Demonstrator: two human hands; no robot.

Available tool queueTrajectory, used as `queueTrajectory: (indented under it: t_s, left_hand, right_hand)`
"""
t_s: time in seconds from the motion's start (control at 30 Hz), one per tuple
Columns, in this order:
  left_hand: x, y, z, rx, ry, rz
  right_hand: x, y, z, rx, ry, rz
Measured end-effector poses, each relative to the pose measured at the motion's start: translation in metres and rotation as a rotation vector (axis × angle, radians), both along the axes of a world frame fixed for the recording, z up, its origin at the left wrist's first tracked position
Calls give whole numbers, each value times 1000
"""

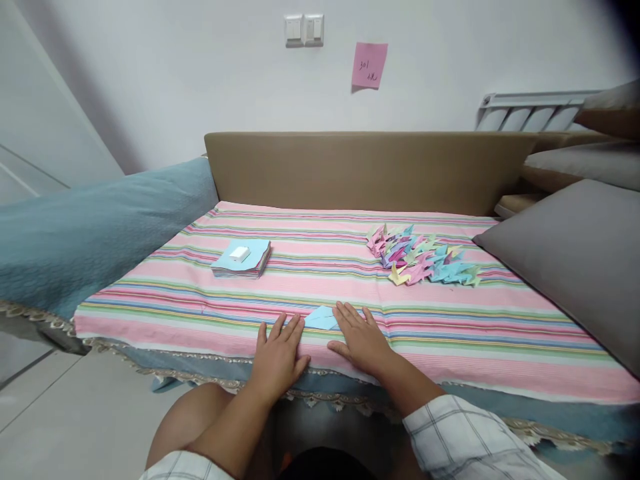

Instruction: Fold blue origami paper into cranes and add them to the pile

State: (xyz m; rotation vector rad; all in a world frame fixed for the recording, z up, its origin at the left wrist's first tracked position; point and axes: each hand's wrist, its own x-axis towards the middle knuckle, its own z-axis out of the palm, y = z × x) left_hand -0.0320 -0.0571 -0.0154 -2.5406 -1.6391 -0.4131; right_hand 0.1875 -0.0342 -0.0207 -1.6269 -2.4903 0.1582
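Observation:
My left hand [277, 353] lies flat near the front edge of the striped cloth [450, 333], fingers stretched out, holding nothing. My right hand [360, 337] lies flat beside it, fingers spread. Between the two hands sits a folded light blue paper [321, 318]; both hands' fingertips touch or nearly touch its edges. A stack of coloured paper squares [245, 261] with a small white object [239, 253] on top lies at the back left. A pile of several folded paper cranes [423, 260] in mixed colours lies at the back right.
The striped cloth covers a sofa seat with a tan backrest [360, 167]. A teal blanket [100, 227] drapes the left arm. Grey cushions [575, 267] lean at the right. A pink note [369, 65] and wall switches [304, 30] are on the wall behind.

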Motion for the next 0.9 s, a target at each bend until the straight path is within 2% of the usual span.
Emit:
queueTrajectory:
  t_s: [0.23,0.33,0.43,0.53,0.6,0.8,0.9]
  left_hand:
    - [-6,13,3,87,-112,52]
    - [-3,20,9,197,-211,80]
    - [10,21,14,332,-270,-8]
    - [26,20,16,296,-213,-171]
    - [33,22,14,250,-185,-232]
    - [40,33,6,189,-246,-255]
    - [41,35,5,128,-284,-256]
  right_hand:
    - [2,0,-1,4,-4,-9]
    - [0,-1,-2,25,1,-25]
    - [-3,-2,-4,64,8,-51]
    - [-4,-4,-4,106,7,-67]
    - [-1,-5,-4,125,5,-76]
    - [13,-5,4,148,24,-129]
    - [17,-5,11,210,66,-130]
